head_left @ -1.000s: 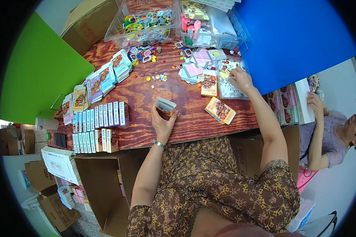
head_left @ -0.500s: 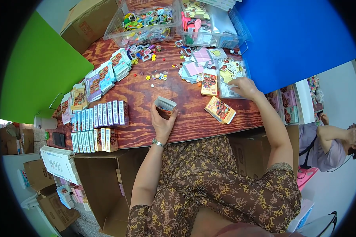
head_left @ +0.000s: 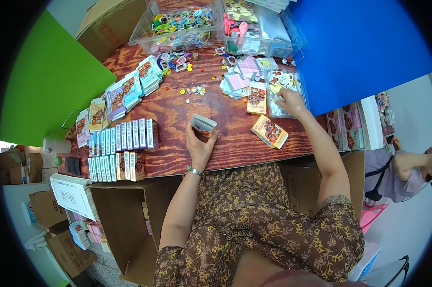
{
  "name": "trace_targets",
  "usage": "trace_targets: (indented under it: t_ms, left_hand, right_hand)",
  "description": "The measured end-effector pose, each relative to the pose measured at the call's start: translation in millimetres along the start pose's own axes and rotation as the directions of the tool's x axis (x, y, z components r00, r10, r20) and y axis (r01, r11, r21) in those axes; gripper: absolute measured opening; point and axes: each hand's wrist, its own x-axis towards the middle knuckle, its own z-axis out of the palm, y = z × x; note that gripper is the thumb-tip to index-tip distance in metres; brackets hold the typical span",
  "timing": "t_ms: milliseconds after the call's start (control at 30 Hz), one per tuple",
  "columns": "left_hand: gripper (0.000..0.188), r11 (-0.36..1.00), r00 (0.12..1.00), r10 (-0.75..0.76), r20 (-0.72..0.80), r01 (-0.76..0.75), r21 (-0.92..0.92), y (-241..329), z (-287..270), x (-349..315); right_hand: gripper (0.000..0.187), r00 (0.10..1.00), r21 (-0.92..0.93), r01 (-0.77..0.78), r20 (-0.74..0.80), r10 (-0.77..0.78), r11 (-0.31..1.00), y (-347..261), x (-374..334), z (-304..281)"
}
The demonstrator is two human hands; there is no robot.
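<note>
My left hand (head_left: 199, 147) is wrapped round a small card box (head_left: 204, 125) and holds it upright, its open top facing up, just above the near side of the table. Over at the right, my right hand (head_left: 292, 102) reaches into a clear plastic tray (head_left: 279, 114) of small yellow and white printed pieces. Its fingers are drawn together and point down; whatever they pinch is too small to make out. Beside the tray lie a yellow-orange printed box (head_left: 256, 98) and, nearer me, a second tilted yellow-orange box (head_left: 269, 132).
Rows of upright small boxes (head_left: 125, 136) and stacks of flat cartons (head_left: 129, 91) fill the left. Loose cards (head_left: 237, 81) and small charms (head_left: 194, 91) lie mid-table. Bins of trinkets (head_left: 182, 40) stand behind. Green (head_left: 53, 81) and blue (head_left: 364, 52) panels flank the table. Another person (head_left: 398, 172) sits at right.
My right hand has shifted slightly left and farther into the tray, its fingers drawing closer together. My left hand keeps its hold on the box. The person at right has moved an arm.
</note>
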Motion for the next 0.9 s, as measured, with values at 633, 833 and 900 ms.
trace_targets:
  t_ms: [633,833,900]
  left_hand:
    - [0.083,0.990,0.987,0.060,-0.150,-0.039,0.136,9,9,-1]
    - [0.099,0.990,0.986,0.040,-0.160,-0.017,0.143,10,5,-4]
    - [0.108,0.998,0.991,0.009,-0.134,0.001,0.070,13,4,-2]
  right_hand:
    - [0.027,0.854,0.153,0.472,0.167,-0.494,0.868,-247,22,-4]
    - [0.033,0.819,0.295,0.558,-0.044,-0.573,0.775,-234,1,-17]
    - [0.031,0.818,0.325,0.565,-0.101,-0.566,0.758,-224,-12,-17]
